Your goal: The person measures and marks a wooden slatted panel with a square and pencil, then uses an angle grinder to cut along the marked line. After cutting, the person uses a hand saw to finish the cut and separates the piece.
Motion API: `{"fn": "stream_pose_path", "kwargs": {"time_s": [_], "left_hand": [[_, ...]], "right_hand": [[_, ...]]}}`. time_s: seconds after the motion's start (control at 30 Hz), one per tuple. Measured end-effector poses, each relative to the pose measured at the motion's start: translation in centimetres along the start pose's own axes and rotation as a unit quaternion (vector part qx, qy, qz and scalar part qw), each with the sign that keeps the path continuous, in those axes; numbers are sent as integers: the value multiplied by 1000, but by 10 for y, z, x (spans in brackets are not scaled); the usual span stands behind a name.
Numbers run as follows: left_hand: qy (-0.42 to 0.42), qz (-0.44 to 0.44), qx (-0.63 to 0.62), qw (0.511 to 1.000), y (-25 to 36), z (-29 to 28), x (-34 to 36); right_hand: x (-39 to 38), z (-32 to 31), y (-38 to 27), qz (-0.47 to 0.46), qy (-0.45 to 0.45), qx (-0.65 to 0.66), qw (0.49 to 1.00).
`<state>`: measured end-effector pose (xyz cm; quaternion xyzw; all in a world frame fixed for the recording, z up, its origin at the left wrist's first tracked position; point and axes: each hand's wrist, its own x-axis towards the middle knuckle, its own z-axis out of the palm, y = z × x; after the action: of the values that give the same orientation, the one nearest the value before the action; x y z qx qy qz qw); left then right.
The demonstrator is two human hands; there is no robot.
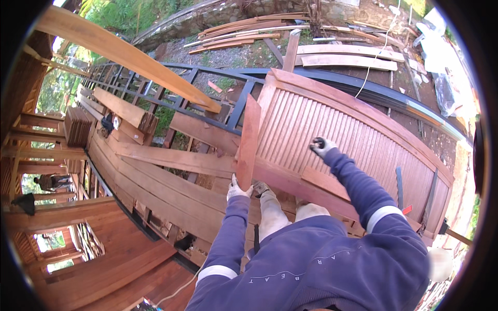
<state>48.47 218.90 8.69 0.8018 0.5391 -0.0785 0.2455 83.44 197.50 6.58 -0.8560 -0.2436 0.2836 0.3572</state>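
My left hand (239, 187), in a pale glove, is closed around the near end of a short reddish wooden board (248, 140). That board stands out away from me, its far end cut at a slant, beside a slatted wooden panel (306, 124). Over the slats is my right hand (327, 149), gloved and with its fingers curled. A small dark thing shows at those fingers, too small to name. A loose plank (326, 182) rests along the panel's near edge, to the near side of my right hand.
Long planks (171, 179) lie to the left, near a dark metal frame (241, 103). A wooden beam (129, 57) slants across the upper left. Stacked lumber (249, 31) lies on the ground beyond. A dark blue strip (399, 186) rests on the panel's right part. Another person (53, 181) is far left.
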Motion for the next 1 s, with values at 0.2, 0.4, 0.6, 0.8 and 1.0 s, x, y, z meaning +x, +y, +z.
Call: {"fn": "stream_pose_path", "kwargs": {"time_s": [0.2,0.4,0.6,0.8,1.0], "left_hand": [[-33,45,33,998,31,22,120],[-76,66,29,995,82,30,213],[12,98,43,994,82,67,239],[64,151,-14,986,85,68,239],[-14,159,-41,986,87,71,248]], "right_hand": [[46,117,-85,32,0,-74,997],[90,148,-61,51,17,-180,982],[92,174,-33,-3,117,-202,972],[96,179,-30,-51,163,-220,960],[95,181,-20,-71,176,-235,953]]}}
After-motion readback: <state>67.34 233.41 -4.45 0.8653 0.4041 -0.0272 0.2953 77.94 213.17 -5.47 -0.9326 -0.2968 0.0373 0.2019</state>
